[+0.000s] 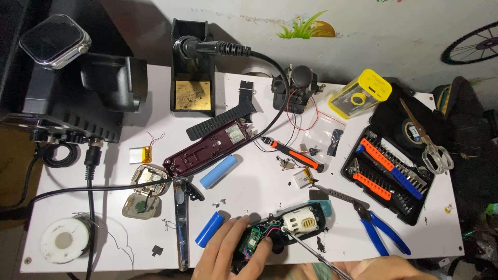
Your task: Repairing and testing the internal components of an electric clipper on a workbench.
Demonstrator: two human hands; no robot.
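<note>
While our left hand (228, 249) pinned the opened device (277, 231) to the worktop (259, 181), fingers spread, our right hand (386, 268) (fingers pinching) probed with tweezers (311, 251)

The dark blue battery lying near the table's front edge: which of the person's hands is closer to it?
Left. The left hand lies just right of the dark blue battery, fingertips almost beside it, resting on the opened device. The right hand is far off to the right, holding a thin metal tool.
</note>
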